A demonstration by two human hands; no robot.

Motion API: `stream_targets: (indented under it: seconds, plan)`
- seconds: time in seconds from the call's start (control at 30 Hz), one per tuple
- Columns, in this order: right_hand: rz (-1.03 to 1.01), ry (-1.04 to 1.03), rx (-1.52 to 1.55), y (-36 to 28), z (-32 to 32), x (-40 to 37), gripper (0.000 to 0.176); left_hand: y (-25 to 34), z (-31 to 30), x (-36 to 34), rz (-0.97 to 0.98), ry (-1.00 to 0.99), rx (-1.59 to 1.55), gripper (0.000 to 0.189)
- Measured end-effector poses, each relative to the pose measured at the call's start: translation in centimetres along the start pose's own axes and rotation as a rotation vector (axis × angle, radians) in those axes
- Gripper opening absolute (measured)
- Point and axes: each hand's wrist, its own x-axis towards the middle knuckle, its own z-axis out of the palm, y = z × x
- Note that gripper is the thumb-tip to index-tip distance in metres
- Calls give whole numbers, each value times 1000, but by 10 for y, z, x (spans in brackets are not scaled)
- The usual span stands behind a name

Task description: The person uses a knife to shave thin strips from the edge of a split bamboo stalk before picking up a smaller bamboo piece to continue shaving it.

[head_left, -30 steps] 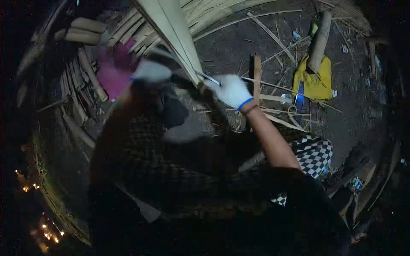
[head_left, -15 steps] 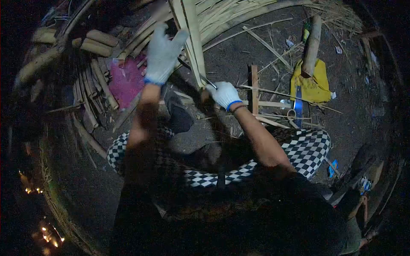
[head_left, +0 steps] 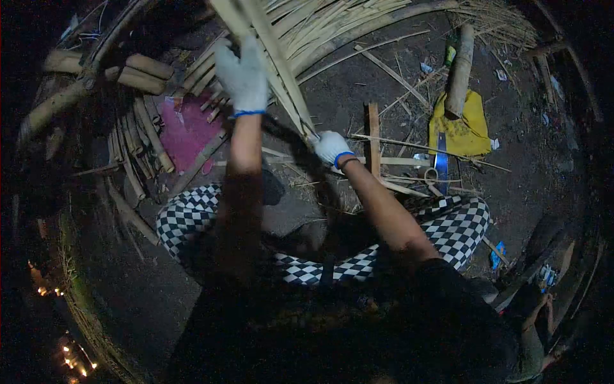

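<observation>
My left hand (head_left: 244, 80), in a white glove with a blue cuff, is up against the upper part of a pale split bamboo length (head_left: 274, 52). Its thumb and fingers are spread apart, slightly blurred. The bamboo slants down toward my right hand (head_left: 331, 148), gloved the same way and closed at its lower end. A dark, thin knife blade (head_left: 309, 132) pokes out of that fist against the bamboo; the fingers hide the handle. Toward the top, the bamboo's halves stand apart with a dark gap between them.
Long bamboo strips (head_left: 345, 22) lie at the top. Cut bamboo pieces (head_left: 131, 144) and a pink bag (head_left: 188, 128) are at left. A yellow bag (head_left: 470, 131), a bamboo log (head_left: 459, 73) and a blue-bladed saw (head_left: 442, 166) lie right. Small flames (head_left: 73, 358) glow lower left.
My left hand has shifted slightly right and down along the bamboo. The bamboo's top has swung left and its halves have spread. My right hand has moved slightly down and left.
</observation>
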Motion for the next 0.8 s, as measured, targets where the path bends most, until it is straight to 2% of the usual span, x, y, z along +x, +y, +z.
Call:
stream_targets:
  seconds: [0.07,0.1,0.13,0.2,0.27,0.33,0.37,0.4,0.47,0.5,0.53,0.6,0.63,0.7,0.73,0.77,0.8]
  plan:
    - [2,-18,-9,0,9,4,44,-6,-8,25,69,31,84,39]
    - [22,-22,9,1,15,7,46,-3,-14,34,-58,-12,31,40]
    - [38,-25,28,0,18,9,47,-7,-21,39,-58,-8,35,40]
    - [-5,-47,24,-12,-2,-4,53,-16,-35,54,-101,-223,27,40]
    - [47,-119,60,-11,-4,-4,56,-15,-39,59,-109,-272,83,38]
    - [-23,-90,10,-8,-5,-5,56,-5,-35,52,8,-325,-177,36]
    - [-17,-125,-16,-6,-5,-2,56,15,-31,49,-178,-328,-281,32]
    - [-8,-161,-42,-3,-5,-1,57,4,-25,48,-187,-326,-283,32]
    - [-8,-189,-45,4,-7,4,57,2,-10,51,-374,-169,-253,43]
    - [-19,-213,-44,7,-9,7,57,-1,-9,44,-320,-275,-313,52]
    - [-20,-213,-45,8,-13,7,57,1,-5,42,-320,-274,-313,52]
    - [-69,-323,-102,3,-31,6,55,-1,2,42,-271,-56,-121,55]
    - [46,-478,74,-2,-39,5,48,4,5,43,-274,-55,-114,55]
    - [-478,-149,-605,-13,18,5,39,28,9,46,-424,14,48,48]
    - [-316,143,-503,-36,103,5,33,33,11,50,-487,54,120,46]
    - [186,260,-158,-63,187,25,29,7,31,44,-54,376,341,54]
    - [618,540,249,-91,263,42,26,-27,40,42,-48,380,354,54]
